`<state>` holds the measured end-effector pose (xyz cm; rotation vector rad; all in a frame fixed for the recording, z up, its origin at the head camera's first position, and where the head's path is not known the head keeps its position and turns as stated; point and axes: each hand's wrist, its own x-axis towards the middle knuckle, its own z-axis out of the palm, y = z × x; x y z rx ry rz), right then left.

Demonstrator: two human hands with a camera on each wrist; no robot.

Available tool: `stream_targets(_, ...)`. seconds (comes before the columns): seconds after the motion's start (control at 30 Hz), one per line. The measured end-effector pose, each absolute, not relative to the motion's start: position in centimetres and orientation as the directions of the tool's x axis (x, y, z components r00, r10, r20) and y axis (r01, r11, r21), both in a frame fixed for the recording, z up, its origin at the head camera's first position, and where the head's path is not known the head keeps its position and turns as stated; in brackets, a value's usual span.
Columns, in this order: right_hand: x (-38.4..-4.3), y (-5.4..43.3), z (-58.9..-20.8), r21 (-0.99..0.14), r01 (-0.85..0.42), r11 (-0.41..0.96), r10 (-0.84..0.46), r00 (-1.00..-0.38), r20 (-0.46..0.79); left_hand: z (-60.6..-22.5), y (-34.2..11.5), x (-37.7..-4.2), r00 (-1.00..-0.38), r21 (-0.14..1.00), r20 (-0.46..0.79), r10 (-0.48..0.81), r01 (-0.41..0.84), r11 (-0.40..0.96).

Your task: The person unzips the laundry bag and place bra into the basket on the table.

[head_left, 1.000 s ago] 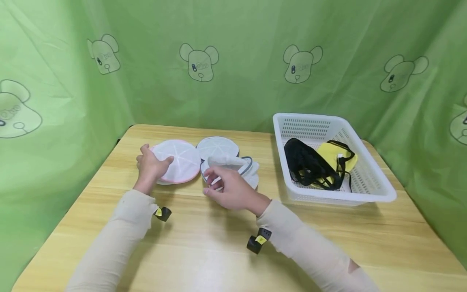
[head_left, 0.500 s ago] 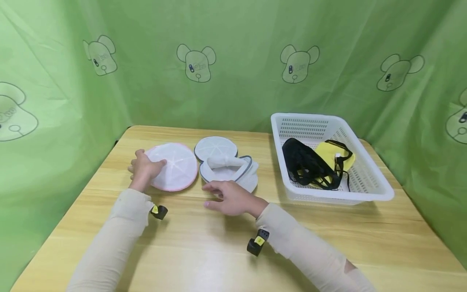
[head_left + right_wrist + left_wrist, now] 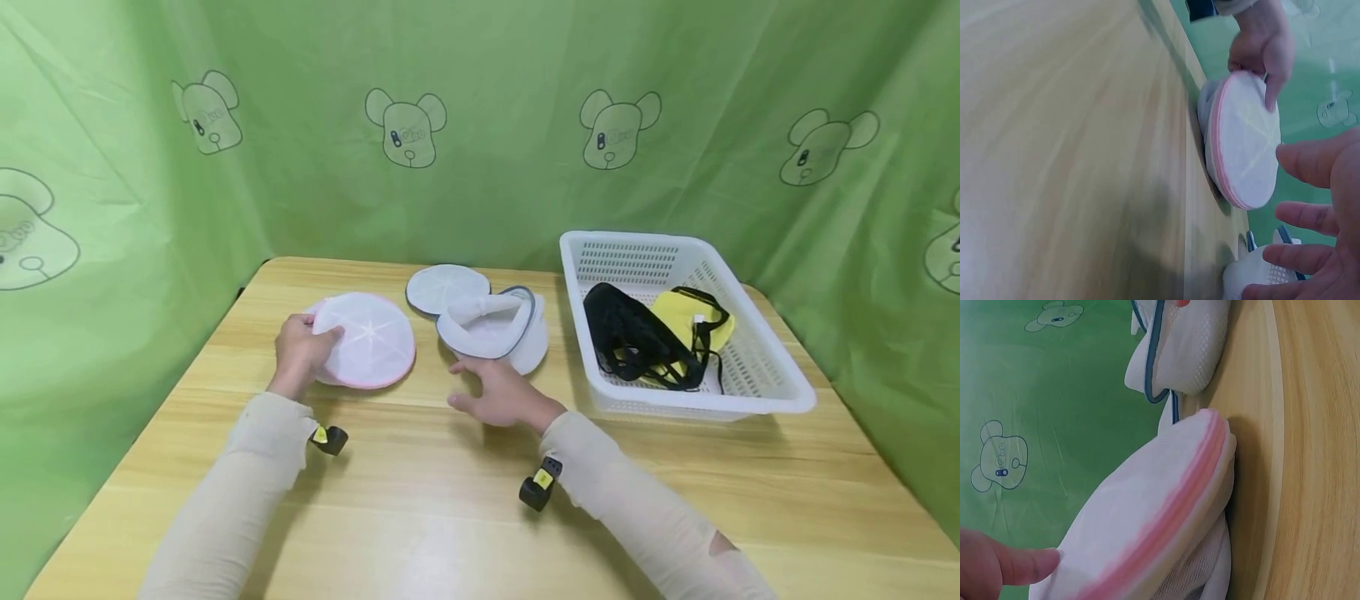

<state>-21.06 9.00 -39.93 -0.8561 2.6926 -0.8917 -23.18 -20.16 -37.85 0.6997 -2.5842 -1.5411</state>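
Note:
A round white mesh laundry bag with pink trim point(image 3: 372, 342) lies at the left of the table. My left hand point(image 3: 300, 348) pinches its left edge, thumb on the white top, fingers underneath and mostly hidden. In the right wrist view the pink-trimmed bag point(image 3: 1247, 140) is tilted, with the left hand point(image 3: 1265, 53) at its upper end. Right of it stands a blue-trimmed white mesh bag point(image 3: 491, 325), its round lid point(image 3: 447, 287) folded back. My right hand point(image 3: 498, 393) is at that bag's near side, fingers extended and apart, holding nothing.
A white plastic basket point(image 3: 776, 375) stands at the right of the table. In it lie a black cloth piece with straps point(image 3: 633, 333) and a yellow one point(image 3: 678, 315). A green curtain point(image 3: 510, 200) hangs behind the wooden table point(image 3: 420, 500).
The blue-trimmed bag has shifted right and away, and my right hand has moved right. The left hand first shifted slightly left and nearer with the pink-trimmed bag; the bag has since moved slightly right.

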Motion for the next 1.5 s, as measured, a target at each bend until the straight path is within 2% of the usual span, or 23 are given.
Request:
stream_targets(0.17,-21.5,9.4,-40.0,-0.603,-0.455,0.655,-0.547,-0.837,0.037,-37.8,-20.0,-22.9,-0.921,0.845,-0.151,-0.358,-0.308,0.436)
stream_targets(0.37,-21.3,9.3,-40.0,-0.594,-0.435,0.677,-0.546,-0.838,-0.007,-38.1,-19.9,-22.9,-0.933,0.853,-0.162,-0.322,-0.296,0.43)
stream_targets(0.6,-21.2,9.3,-40.0,-0.615,-0.423,0.665,-0.541,-0.841,-0.006,-38.1,-19.7,-22.8,-0.965,0.877,-0.146,-0.217,-0.228,0.423)
stream_targets(0.93,-21.1,9.3,-40.0,-0.619,-0.45,0.644,-0.539,-0.841,0.05,-37.2,-18.4,-21.9,-0.997,0.878,-0.068,0.049,-0.036,0.478)
stream_targets(1.2,-21.5,9.1,-39.7,-0.713,-0.516,0.475,-0.501,-0.825,0.264,-36.5,-17.5,-21.4,-0.966,0.881,0.012,0.26,0.133,0.455)
stream_targets(1.33,-21.6,9.0,-39.4,-0.728,-0.513,0.454,-0.473,-0.832,0.29,-36.0,-17.1,-21.0,-0.944,0.869,0.033,0.328,0.189,0.458)
stream_targets(1.5,-21.6,9.0,-38.9,-0.728,-0.524,0.442,-0.49,-0.821,0.293,-35.6,-16.8,-20.6,-0.889,0.867,0.06,0.453,0.272,0.419)
